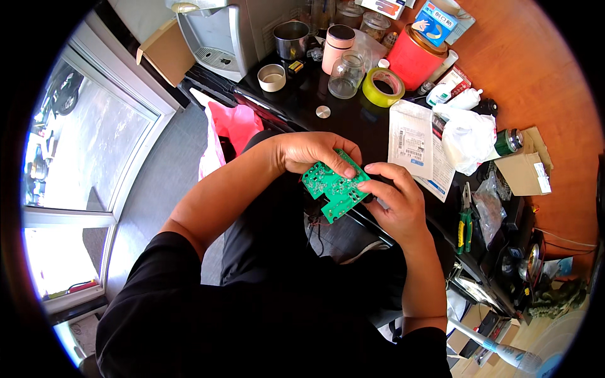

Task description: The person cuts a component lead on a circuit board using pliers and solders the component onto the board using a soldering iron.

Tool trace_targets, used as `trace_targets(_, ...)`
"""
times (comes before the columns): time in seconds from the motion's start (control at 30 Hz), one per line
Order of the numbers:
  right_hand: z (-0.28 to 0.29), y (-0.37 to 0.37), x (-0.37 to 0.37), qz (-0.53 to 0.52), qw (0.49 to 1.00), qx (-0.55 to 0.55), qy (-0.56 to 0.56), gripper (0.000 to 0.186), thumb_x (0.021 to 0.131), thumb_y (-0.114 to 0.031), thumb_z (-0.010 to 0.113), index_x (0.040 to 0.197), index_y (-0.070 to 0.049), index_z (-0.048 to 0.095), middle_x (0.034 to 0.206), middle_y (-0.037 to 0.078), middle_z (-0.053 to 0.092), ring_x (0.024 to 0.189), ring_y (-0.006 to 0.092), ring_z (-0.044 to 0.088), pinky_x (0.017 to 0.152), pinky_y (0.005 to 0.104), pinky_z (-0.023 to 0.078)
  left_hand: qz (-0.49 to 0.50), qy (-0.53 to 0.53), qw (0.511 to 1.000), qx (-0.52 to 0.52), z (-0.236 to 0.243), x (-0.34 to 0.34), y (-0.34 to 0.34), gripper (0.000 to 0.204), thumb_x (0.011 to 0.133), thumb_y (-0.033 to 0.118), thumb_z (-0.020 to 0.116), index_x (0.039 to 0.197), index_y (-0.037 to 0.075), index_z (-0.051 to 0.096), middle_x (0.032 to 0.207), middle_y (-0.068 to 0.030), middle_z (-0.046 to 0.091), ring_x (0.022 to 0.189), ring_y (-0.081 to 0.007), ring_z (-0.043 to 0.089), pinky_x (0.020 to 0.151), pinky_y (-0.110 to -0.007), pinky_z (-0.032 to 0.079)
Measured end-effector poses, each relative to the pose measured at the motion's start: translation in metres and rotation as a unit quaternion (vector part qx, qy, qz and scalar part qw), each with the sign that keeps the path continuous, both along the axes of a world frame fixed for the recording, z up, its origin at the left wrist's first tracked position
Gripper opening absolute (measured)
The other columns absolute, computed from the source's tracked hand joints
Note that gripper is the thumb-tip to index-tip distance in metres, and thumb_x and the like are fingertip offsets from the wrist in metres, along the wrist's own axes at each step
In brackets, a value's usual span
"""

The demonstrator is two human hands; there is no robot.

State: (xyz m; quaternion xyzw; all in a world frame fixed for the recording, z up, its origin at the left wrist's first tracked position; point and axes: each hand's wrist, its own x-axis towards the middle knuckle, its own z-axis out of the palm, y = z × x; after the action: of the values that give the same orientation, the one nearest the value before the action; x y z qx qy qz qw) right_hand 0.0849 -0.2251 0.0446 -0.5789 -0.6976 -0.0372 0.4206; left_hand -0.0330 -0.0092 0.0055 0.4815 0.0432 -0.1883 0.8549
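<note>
A green circuit board (pixel 334 188), solder side up with a notched lower edge, is held over my lap. My left hand (pixel 318 153) grips it along the upper edge, thumb pressed flat on the face and fingers hidden behind. At the board's right edge, my right hand (pixel 398 201) has its thumb and fingers curled round that side, the index fingertip raised near the corner. What lies behind the board under the right fingers is hidden. Dark wires (pixel 315 228) hang just below the board.
On the black table stand a glass jar (pixel 346 77), yellow tape (pixel 383 87), a red can (pixel 416 58), a pink cup (pixel 338 47) and a small bowl (pixel 271 78). Papers (pixel 413 142), a white plastic bag (pixel 467 142) and pliers (pixel 465 220) lie to the right. A pink bag (pixel 234 123) sits beside my knee.
</note>
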Motion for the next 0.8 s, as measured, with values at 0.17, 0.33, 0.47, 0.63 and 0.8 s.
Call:
trace_targets(0.17, -0.002, 0.001, 0.003, -0.024, 1.0, 0.0, -0.003, 0.05, 0.06, 0.012, 0.072, 0.102, -0.013, 0.066, 0.113, 0.005, 0.065, 0.098, 0.0263, 0.067, 0.08, 0.0358, 0.056, 0.003, 0.027, 0.999, -0.04, 0.014, -0.001, -0.005, 0.045, 0.083, 0.013, 0.08, 0.121, -0.003, 0.063, 0.101, -0.0071, 0.071, 0.093, -0.015, 0.069, 0.087, -0.028, 0.054)
trace_targets(0.33, -0.005, 0.004, 0.004, -0.039, 0.999, 0.006, -0.005, 0.048, 0.06, 0.013, 0.07, 0.101, -0.012, 0.066, 0.112, 0.005, 0.065, 0.098, 0.0264, 0.067, 0.08, 0.036, 0.055, 0.019, 0.006, 0.999, -0.044, 0.01, 0.0, -0.006, 0.038, 0.084, 0.013, 0.079, 0.115, -0.002, 0.066, 0.101, -0.0075, 0.072, 0.092, -0.016, 0.07, 0.086, -0.029, 0.055)
trace_targets(0.47, -0.01, 0.004, 0.007, -0.055, 0.998, -0.01, -0.006, 0.044, 0.063, 0.011, 0.076, 0.101, -0.009, 0.065, 0.113, 0.008, 0.066, 0.099, 0.0278, 0.067, 0.081, 0.0356, 0.055, 0.044, -0.002, 0.998, -0.036, 0.002, 0.003, -0.005, 0.032, 0.084, 0.012, 0.078, 0.111, -0.001, 0.067, 0.1, -0.0076, 0.072, 0.091, -0.0158, 0.07, 0.086, -0.029, 0.055)
trace_targets(0.63, -0.006, 0.007, 0.004, -0.099, 0.994, -0.016, 0.043, 0.054, 0.066, 0.015, 0.068, 0.115, -0.008, 0.064, 0.114, 0.008, 0.066, 0.096, 0.0268, 0.068, 0.081, 0.0348, 0.056, 0.078, -0.007, 0.996, -0.031, 0.002, 0.002, -0.006, 0.028, 0.084, 0.009, 0.078, 0.108, 0.0, 0.067, 0.104, -0.0093, 0.072, 0.094, -0.0174, 0.069, 0.088, -0.031, 0.055)
trace_targets(0.8, -0.013, 0.001, 0.009, -0.175, 0.942, -0.079, 0.277, 0.037, 0.088, 0.005, 0.063, 0.124, -0.003, 0.06, 0.102, 0.011, 0.069, 0.086, 0.0164, 0.07, 0.076, 0.0292, 0.055, 0.117, -0.042, 0.992, -0.02, 0.001, 0.004, -0.01, 0.023, 0.085, 0.005, 0.077, 0.105, 0.001, 0.067, 0.118, -0.0175, 0.07, 0.106, -0.0229, 0.068, 0.095, -0.035, 0.054)
